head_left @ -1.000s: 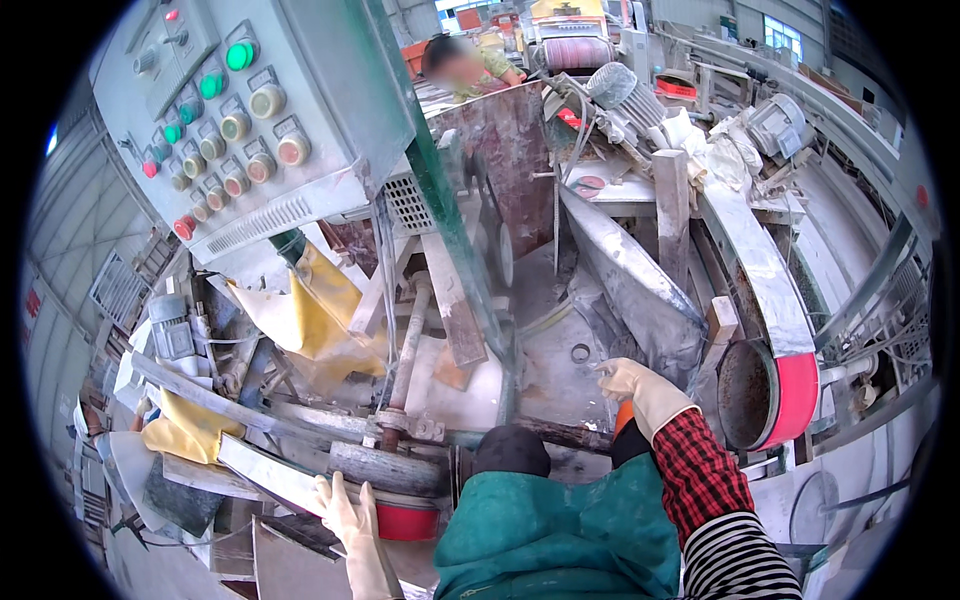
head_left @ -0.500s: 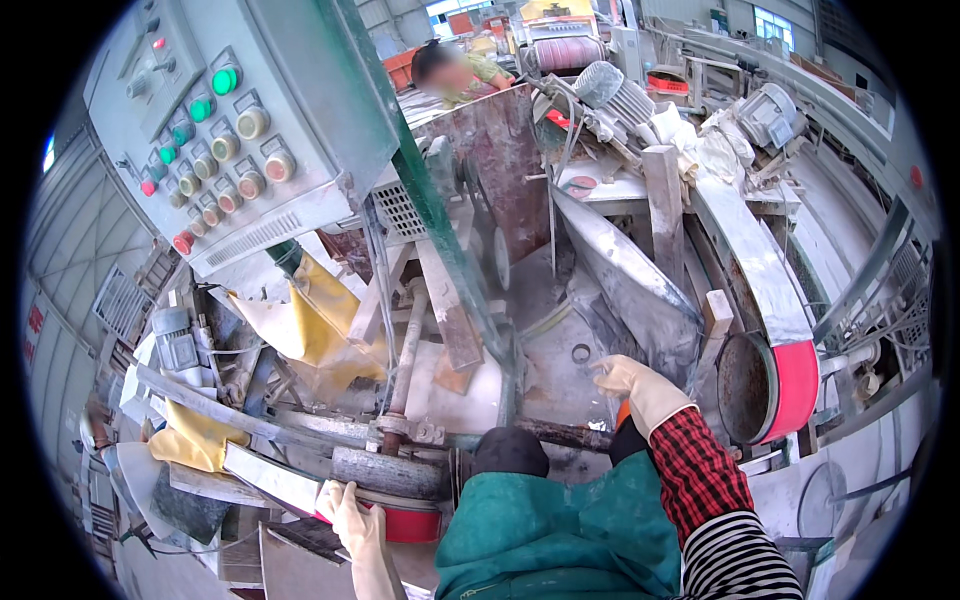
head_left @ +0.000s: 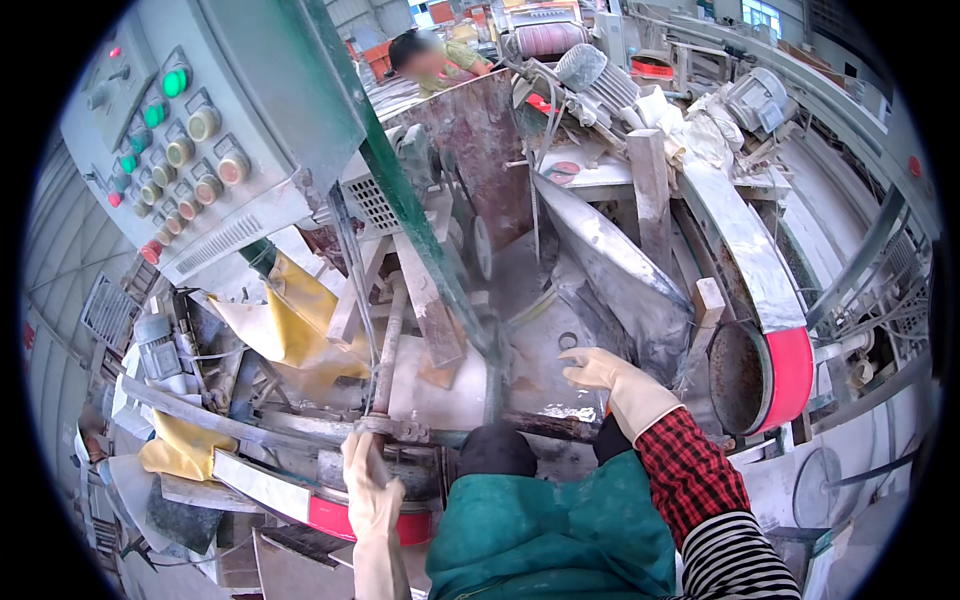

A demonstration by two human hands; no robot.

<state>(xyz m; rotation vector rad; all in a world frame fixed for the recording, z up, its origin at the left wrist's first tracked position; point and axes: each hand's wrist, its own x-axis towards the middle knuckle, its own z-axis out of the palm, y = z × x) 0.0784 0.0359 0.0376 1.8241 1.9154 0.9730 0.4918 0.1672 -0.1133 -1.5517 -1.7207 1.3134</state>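
Observation:
Cream rubber gloves cover both hands. My left hand is over the grey roller and the red belt end at the lower left, fingers stretched forward and thumb apart. A narrow white strip lies along that belt, left of the hand. My right hand hovers in front of my right knee, its fingers loosely extended to the left, with nothing visible in them. A small dark ring lies on the dusty floor just beyond it. I wear a green apron.
A control panel with coloured buttons hangs at the upper left, on a green post. To the right, another long white strip lies on a red-ended belt. Motors and yellow sheeting surround me. A person is behind a brown board.
My left hand has moved off the white strip's end, forward and right over the roller. The right hand has shifted slightly left. The view has turned a little.

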